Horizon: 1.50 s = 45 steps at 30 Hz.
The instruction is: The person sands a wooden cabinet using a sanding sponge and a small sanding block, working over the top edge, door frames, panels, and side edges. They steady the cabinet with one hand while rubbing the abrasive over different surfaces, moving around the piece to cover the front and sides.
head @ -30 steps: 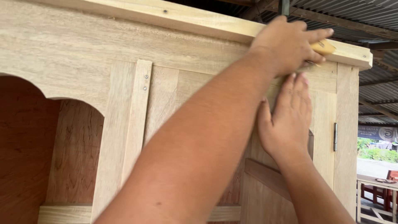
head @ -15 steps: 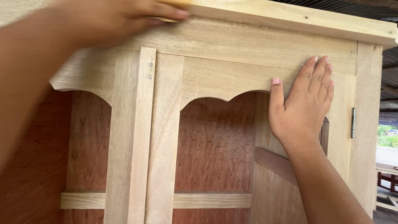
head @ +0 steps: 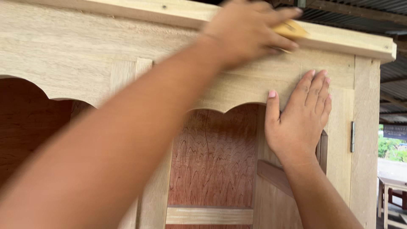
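An unfinished pale wooden cabinet (head: 63, 55) with arched openings fills the view. My left arm crosses from the lower left up to its top rail. My left hand (head: 248, 29) presses a small yellow piece of sandpaper (head: 292, 30) against the wood just under the top moulding (head: 347, 40); the hand is motion-blurred. Lower down, my right hand (head: 299, 118) lies flat on the cabinet front with its fingers together and pointing up, beside the right arch. It holds nothing.
Reddish plywood (head: 216, 157) forms the cabinet's back, with a horizontal rail (head: 207, 215) low down. A metal hinge (head: 352, 136) sits on the right stile. Beyond the right edge are a corrugated roof (head: 360, 12), a wooden table (head: 392, 186) and greenery.
My left hand swept with the sandpaper from the right end of the top rail to the left and back to the right. My right hand stayed flat on the front.
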Tool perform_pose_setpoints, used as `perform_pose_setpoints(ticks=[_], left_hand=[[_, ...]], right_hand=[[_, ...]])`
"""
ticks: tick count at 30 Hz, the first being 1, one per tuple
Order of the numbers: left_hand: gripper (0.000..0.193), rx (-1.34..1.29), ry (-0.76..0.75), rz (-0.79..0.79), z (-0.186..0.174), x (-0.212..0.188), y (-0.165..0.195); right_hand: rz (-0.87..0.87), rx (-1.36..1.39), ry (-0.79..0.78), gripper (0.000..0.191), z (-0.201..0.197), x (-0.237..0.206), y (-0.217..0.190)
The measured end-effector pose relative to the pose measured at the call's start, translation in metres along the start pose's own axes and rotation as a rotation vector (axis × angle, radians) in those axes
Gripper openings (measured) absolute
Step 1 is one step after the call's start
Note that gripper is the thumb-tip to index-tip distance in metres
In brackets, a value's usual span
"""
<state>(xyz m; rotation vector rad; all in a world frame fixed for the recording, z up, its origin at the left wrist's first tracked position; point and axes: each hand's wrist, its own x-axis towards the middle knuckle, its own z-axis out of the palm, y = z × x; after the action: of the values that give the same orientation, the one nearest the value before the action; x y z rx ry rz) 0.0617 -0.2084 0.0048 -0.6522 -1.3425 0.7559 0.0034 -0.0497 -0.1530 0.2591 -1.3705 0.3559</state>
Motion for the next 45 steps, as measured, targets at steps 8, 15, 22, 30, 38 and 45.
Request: perform_pose_setpoints(ticks=[8,15,22,30,38,45], left_hand=[[0.031,-0.088,0.065,-0.020,-0.007,0.011,0.014],[0.041,0.197,-0.063,-0.023,-0.049,-0.134,-0.091],[0.036,0.080,0.074,-0.105,-0.035,-0.091,-0.043],[0.041,-0.010,-0.066,-0.128,0.023,0.062,0.056],[0.033,-0.032,0.189,0.045,-0.019,-0.084,-0.059],[0.040,-0.229,0.052,-0.469,-0.087,-0.187,-0.099]], right_hand=[[-0.007,0.003,0.039,0.081,-0.001,-0.001,0.000],[0.000,0.009,0.033,0.082,0.002,0.000,-0.003],[0.025,-0.024,0.020,0.083,0.007,0.006,-0.009],[0.018,-0.054,0.023,0.084,0.006,0.006,-0.006],[0.034,-0.045,0.026,0.085,0.005,0.005,-0.010],[0.029,-0.035,-0.009,0.086,0.001,0.007,-0.011]])
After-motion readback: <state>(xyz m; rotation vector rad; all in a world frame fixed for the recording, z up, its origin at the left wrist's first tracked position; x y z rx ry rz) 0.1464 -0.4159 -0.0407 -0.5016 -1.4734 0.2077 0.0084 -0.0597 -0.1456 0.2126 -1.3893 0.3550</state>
